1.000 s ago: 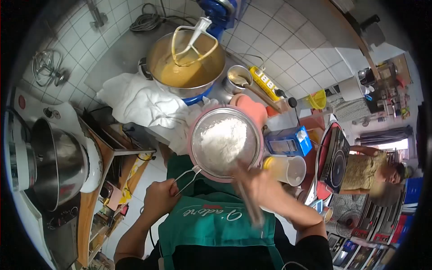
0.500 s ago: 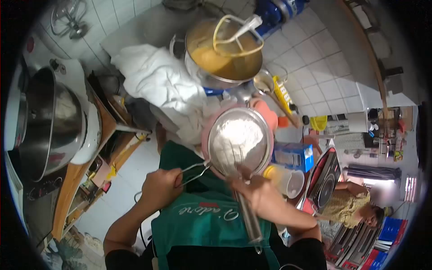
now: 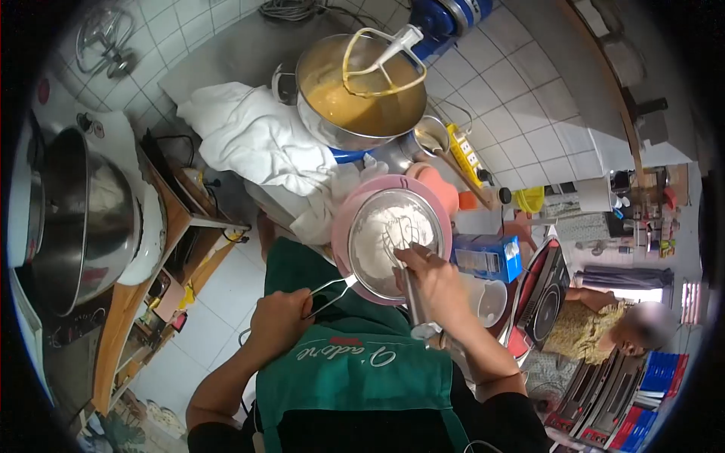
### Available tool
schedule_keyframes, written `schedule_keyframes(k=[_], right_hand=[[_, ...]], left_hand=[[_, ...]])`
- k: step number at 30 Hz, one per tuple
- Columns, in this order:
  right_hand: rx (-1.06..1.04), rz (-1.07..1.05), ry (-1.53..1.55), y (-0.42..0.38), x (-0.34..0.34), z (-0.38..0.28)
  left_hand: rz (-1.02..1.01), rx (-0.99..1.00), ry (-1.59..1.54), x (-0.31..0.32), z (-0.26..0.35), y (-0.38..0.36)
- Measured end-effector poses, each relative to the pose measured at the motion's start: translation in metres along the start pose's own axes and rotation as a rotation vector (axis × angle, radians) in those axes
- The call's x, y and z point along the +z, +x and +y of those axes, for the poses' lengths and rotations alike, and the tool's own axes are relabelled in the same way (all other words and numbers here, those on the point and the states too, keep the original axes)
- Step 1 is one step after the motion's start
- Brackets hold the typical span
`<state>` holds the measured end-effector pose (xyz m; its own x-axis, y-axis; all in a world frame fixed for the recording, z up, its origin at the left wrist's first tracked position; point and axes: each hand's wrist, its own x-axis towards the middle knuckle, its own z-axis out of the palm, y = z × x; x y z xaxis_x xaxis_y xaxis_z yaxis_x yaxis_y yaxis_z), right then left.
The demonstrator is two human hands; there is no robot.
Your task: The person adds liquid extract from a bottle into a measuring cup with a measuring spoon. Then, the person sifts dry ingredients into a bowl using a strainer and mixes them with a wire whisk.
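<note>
My left hand [image 3: 281, 323] is wrapped round the wire handle of a round sieve [image 3: 355, 260]. White powder [image 3: 389, 226] lies in the sieve, which rests over a pink bowl [image 3: 340, 219]. Gripped in my right hand [image 3: 438, 291] is a metal whisk [image 3: 418, 309], its wires down in the powder. Beyond the bowl, a steel mixer bowl [image 3: 362, 136] holds yellow-brown batter [image 3: 347, 106], with a coated beater [image 3: 349, 72] above it. A white cloth [image 3: 249, 136] is bunched beside the mixer bowl.
A large steel bowl [image 3: 98, 219] stands at the far left. To the right are a blue box [image 3: 491, 257], a clear plastic jug [image 3: 491, 302] and a portable cooktop [image 3: 545, 302]. Another person [image 3: 589, 325] is farther back at the right. A small pot [image 3: 430, 136] sits near the mixer.
The whisk has shifted within the sieve, its handle end moving upward in view. My right hand has moved slightly up, and the sieve is tilted differently. The camera view has shifted a little.
</note>
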<state>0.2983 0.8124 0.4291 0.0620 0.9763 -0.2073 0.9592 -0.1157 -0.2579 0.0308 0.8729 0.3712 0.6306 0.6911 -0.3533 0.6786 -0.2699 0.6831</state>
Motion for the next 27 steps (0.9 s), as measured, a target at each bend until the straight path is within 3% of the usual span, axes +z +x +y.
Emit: schedule_keyframes(k=[4,10,12,14,19,22,25,27], right_hand=[[0.008,0.06,-0.027,-0.003,0.003,-0.015],[0.06,0.17,0.03,-0.013,0.017,-0.004],[0.156,0.132,0.044,-0.015,0.022,0.003],[0.18,0.231,0.117,-0.017,0.04,0.015],[0.264,0.436,0.323,-0.02,0.066,0.037],[0.156,0.678,0.384,-0.013,0.102,0.059],[0.258,0.657,0.391,-0.019,0.096,0.051],[0.121,0.806,0.402,-0.013,0.108,0.055]], left_hand=[[-0.092,-0.107,0.0,0.002,0.001,0.007],[-0.051,0.006,0.088,0.011,-0.012,0.025],[0.07,0.133,0.085,0.026,-0.027,0.043],[0.175,0.188,0.199,0.045,-0.046,0.061],[0.159,0.701,0.337,0.045,-0.071,0.121],[0.247,0.923,0.508,0.056,-0.068,0.169],[0.351,1.084,0.677,0.07,-0.071,0.205],[0.425,1.159,0.783,0.081,-0.079,0.223]])
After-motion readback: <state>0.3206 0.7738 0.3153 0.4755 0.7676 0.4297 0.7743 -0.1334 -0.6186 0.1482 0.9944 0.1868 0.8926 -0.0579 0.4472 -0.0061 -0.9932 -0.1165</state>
